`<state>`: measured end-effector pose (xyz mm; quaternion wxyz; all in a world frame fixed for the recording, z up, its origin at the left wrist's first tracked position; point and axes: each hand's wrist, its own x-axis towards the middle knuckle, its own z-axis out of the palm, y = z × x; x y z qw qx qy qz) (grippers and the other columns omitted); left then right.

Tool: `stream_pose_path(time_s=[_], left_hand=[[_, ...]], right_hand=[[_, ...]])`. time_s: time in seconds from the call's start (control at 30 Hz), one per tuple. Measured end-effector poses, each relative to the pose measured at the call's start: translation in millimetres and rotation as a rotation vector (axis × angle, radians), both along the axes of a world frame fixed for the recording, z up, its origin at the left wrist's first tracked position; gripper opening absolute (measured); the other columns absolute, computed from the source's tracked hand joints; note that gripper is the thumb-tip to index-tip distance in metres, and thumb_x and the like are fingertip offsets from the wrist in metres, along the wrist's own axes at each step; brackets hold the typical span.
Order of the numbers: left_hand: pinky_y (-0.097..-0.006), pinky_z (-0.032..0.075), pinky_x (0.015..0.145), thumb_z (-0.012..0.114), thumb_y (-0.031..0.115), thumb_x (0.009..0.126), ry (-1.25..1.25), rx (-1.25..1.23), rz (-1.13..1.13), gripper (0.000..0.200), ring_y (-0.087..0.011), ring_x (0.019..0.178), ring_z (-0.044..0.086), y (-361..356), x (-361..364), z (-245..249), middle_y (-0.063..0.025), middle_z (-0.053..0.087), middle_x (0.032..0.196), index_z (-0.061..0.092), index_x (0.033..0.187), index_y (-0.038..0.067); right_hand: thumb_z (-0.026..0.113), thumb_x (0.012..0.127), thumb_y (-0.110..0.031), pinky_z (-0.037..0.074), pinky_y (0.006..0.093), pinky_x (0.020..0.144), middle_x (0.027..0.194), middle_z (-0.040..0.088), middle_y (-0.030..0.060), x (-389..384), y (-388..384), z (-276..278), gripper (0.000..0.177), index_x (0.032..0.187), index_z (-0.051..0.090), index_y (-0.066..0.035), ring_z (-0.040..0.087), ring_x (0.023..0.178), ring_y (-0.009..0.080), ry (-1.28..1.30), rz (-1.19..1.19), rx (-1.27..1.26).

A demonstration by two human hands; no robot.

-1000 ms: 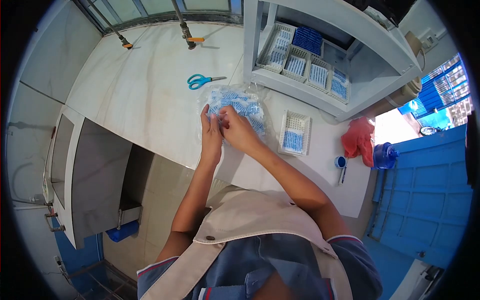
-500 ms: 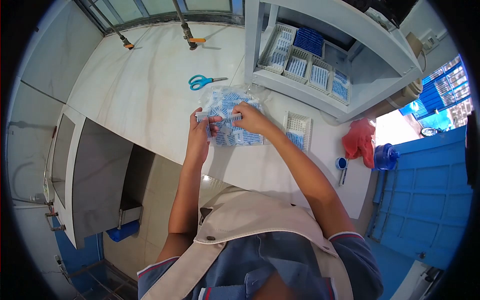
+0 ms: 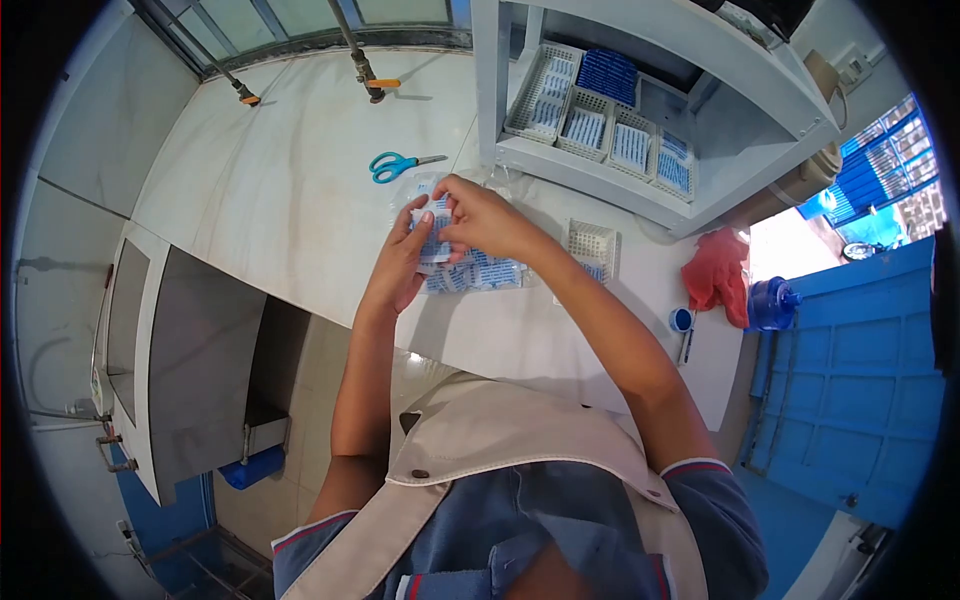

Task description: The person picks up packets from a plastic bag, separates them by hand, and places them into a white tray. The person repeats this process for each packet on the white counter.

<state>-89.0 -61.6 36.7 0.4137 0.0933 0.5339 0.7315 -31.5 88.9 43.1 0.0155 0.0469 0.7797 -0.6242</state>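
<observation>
White sachets (image 3: pixel 436 243) with blue print stand in a small bunch in my left hand (image 3: pixel 398 262), its thumb pressed over their face. My right hand (image 3: pixel 490 218) is closed at the upper right edge of the same bunch, fingers bent against the sachets. Exactly what its fingertips pinch is partly hidden. Below and behind both hands lies a clear plastic bag (image 3: pixel 480 276) full of similar sachets on the white counter. A small white basket (image 3: pixel 592 240), partly covered by my right forearm, holds some sachets.
Blue-handled scissors (image 3: pixel 393 167) lie beyond the bag. A grey shelf unit (image 3: pixel 600 178) holds several baskets (image 3: pixel 583 130) of sachets. To the right are a red cloth (image 3: pixel 715 275), a small blue-topped container (image 3: pixel 681 320) and a blue water jug (image 3: pixel 770 303). Two valve pipes (image 3: pixel 375 88) rise at the back.
My hands have come together over the bag. The sachets, previously split between both hands, now sit bunched in my left hand, with the right fingers against them. The view has shifted slightly.
</observation>
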Motion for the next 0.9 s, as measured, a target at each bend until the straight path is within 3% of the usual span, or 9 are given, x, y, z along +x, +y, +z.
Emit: stream_pose_path(time_s=[0.17,0.23,0.27,0.33,0.37,0.57,0.73,0.83,0.9], left_hand=[[-0.0286,0.049,0.065,0.039,0.004,0.092,0.118,-0.016,-0.006,0.05,-0.0167,0.073,0.057,-29.9,-23.2,-13.7,-0.0155,0.06,0.102,0.023,0.14,0.006],[-0.0285,0.048,0.064,0.038,-0.001,0.09,0.079,0.006,0.022,0.054,-0.0164,0.071,0.056,-35.2,-22.7,-12.5,-0.0159,0.061,0.1,0.022,0.141,0.006],[-0.0285,0.048,0.064,0.036,-0.003,0.088,0.072,-0.002,0.032,0.057,-0.0166,0.072,0.057,-36.3,-21.6,-11.8,-0.0162,0.061,0.098,0.021,0.141,0.006],[-0.0286,0.048,0.063,0.035,-0.006,0.085,0.063,-0.012,0.042,0.06,-0.0168,0.072,0.057,-36.7,-17.3,-10.5,-0.0165,0.061,0.097,0.019,0.142,0.007],[-0.0283,0.047,0.063,0.035,-0.007,0.083,0.067,-0.006,0.046,0.062,-0.0168,0.072,0.056,-33.9,-13.2,-9.3,-0.0167,0.061,0.096,0.02,0.142,0.007],[-0.026,0.045,0.065,0.037,-0.004,0.083,0.042,-0.034,0.063,0.061,-0.0142,0.073,0.052,-20.8,-2.3,-28.4,-0.0144,0.062,0.097,0.02,0.141,0.005],[-0.0236,0.042,0.068,0.038,0.003,0.09,0.04,0.004,0.087,0.051,-0.0114,0.075,0.048,-3.9,-2.1,-44.1,-0.0101,0.061,0.098,0.023,0.139,0.004],[-0.0243,0.042,0.07,0.037,0.008,0.095,0.346,-0.152,0.185,0.042,-0.0104,0.076,0.047,2.4,1.6,-43.4,-0.0085,0.062,0.102,0.028,0.136,0.004],[-0.0296,0.043,0.086,0.035,0.006,0.096,0.669,-0.226,0.12,0.043,-0.0172,0.095,0.053,4.3,3.8,-46.0,-0.0126,0.057,0.114,0.028,0.138,0.003]], right_hand=[[0.07,0.076,-0.009,0.049,0.0327,0.076,0.092,0.055,0.0153,-16.2,10.4,-51.7,0.046,0.115,0.047,-0.002,0.062,0.081,0.022,0.336,-0.232,0.267],[0.073,0.073,-0.012,0.048,0.0351,0.079,0.094,0.056,0.0173,-8.0,12.4,-65.5,0.047,0.113,0.049,-0.002,0.06,0.087,0.0284,-0.009,0.032,0.575],[0.073,0.073,-0.012,0.048,0.0351,0.079,0.094,0.056,0.0173,-2.9,4.6,-74.7,0.047,0.113,0.049,-0.002,0.06,0.087,0.0284,-0.01,0.032,0.577],[0.072,0.071,-0.01,0.048,0.0379,0.081,0.093,0.059,0.0208,7.4,-15.8,-90.7,0.044,0.109,0.051,-0.002,0.059,0.089,0.0352,0.255,-0.361,0.882],[0.072,0.071,-0.01,0.048,0.0379,0.081,0.093,0.059,0.0208,4.6,-14.2,-94.9,0.044,0.109,0.051,-0.002,0.059,0.089,0.0352,0.255,-0.359,0.882],[0.071,0.071,-0.008,0.049,0.0355,0.074,0.09,0.064,0.0174,-4.0,4.9,-90.3,0.035,0.101,0.055,-0.002,0.064,0.084,0.0271,0.031,-0.387,0.325],[0.066,0.081,-0.007,0.047,0.0224,0.061,0.073,0.063,0.0034,-4.6,18.1,-87.9,0.012,0.087,0.061,0.002,0.057,0.067,0.0075,-0.035,-0.34,-0.003],[0.066,0.082,-0.008,0.046,0.0214,0.061,0.076,0.063,0.0027,-1.0,23.0,-71.4,0.013,0.09,0.063,0.001,0.057,0.067,0.0076,-0.065,-0.337,-0.123],[0.066,0.082,-0.008,0.047,0.0213,0.061,0.077,0.063,0.0032,-0.9,24.0,-57.8,0.013,0.091,0.063,0.001,0.057,0.067,0.0077,-0.067,-0.317,-0.153]])
